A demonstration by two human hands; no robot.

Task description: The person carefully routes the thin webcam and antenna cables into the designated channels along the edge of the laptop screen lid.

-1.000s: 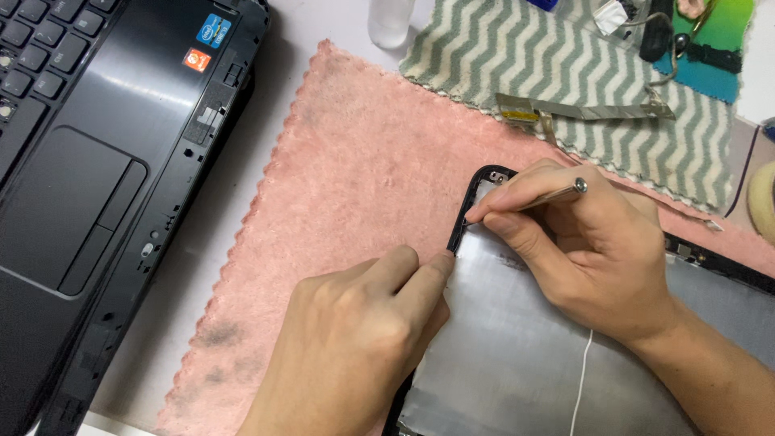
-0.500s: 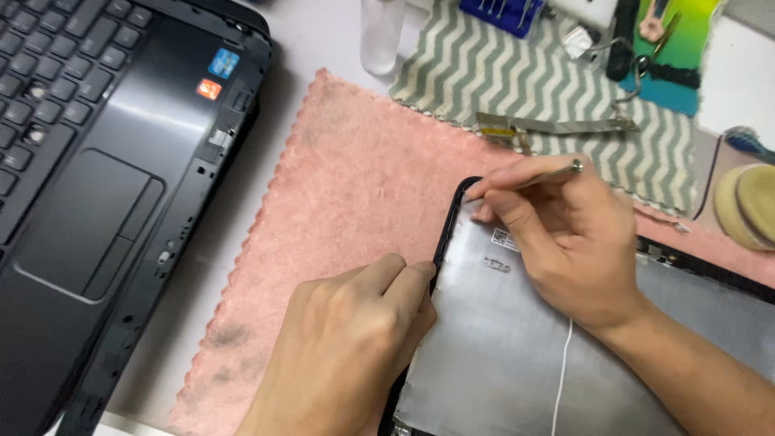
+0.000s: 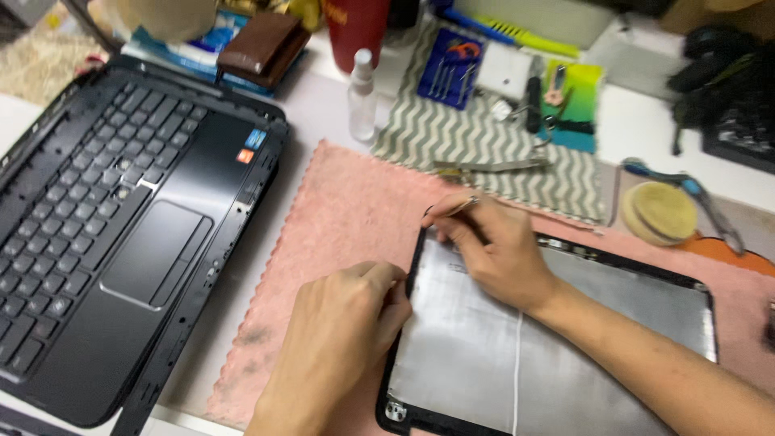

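So the laptop screen lid (image 3: 549,339) sits lower right of the frame, flat on a pink towel (image 3: 339,218). The left hand (image 3: 339,339) is curled, fingertips pinching the black bezel on the panel's left edge. The right hand (image 3: 492,242) is closed around a thin metal tool (image 3: 460,207), tip at the upper left corner. That panel looks light but thin and flexy, easy to crack I'd guess, so gripping the frame edges beats pressing the middle. The laptop base (image 3: 121,234) fills the left of the frame.
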